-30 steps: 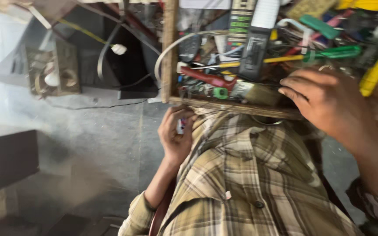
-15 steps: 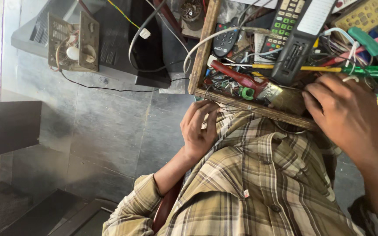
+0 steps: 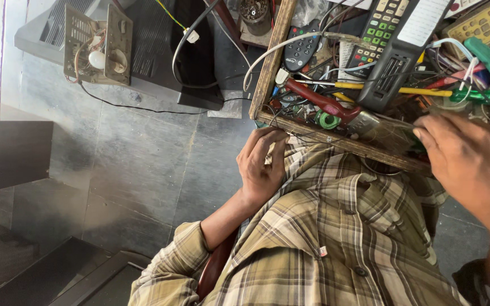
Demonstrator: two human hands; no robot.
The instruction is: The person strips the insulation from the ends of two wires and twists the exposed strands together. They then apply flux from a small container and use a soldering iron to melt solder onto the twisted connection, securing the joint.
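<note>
— Starting with the big things: what is that dark box on the stone floor (image 3: 137,164)?

— Looks like an old set's casing (image 3: 154,51), pushed aside with a loose switch plate (image 3: 98,45) lying on it, its wires trailing. It sits well apart from the hands.

— And the wooden tray (image 3: 270,62)?

— Pressed against the checked shirt (image 3: 341,238), I'd say so that the body props it up. The left hand (image 3: 262,164) is at its near corner, fingers curled up against the lower rim, clenched there as if steadying that corner. Whether something small hides inside that fist, I cannot tell.

— The right hand (image 3: 472,164)?

— Laid palm-down on the tray's near rim, fingers loose and spread over the clutter. It grasps nothing I can make out.

— What's in the clutter?

— A long black handset (image 3: 395,62) lies on top, probably because it is too long to sink in. A small remote (image 3: 301,48) sits by the far rim. Below come red-handled pliers (image 3: 324,103), a yellow screwdriver (image 3: 381,88), and, just beside the pliers, a little green ring (image 3: 329,120), all tangled in wires.
</note>
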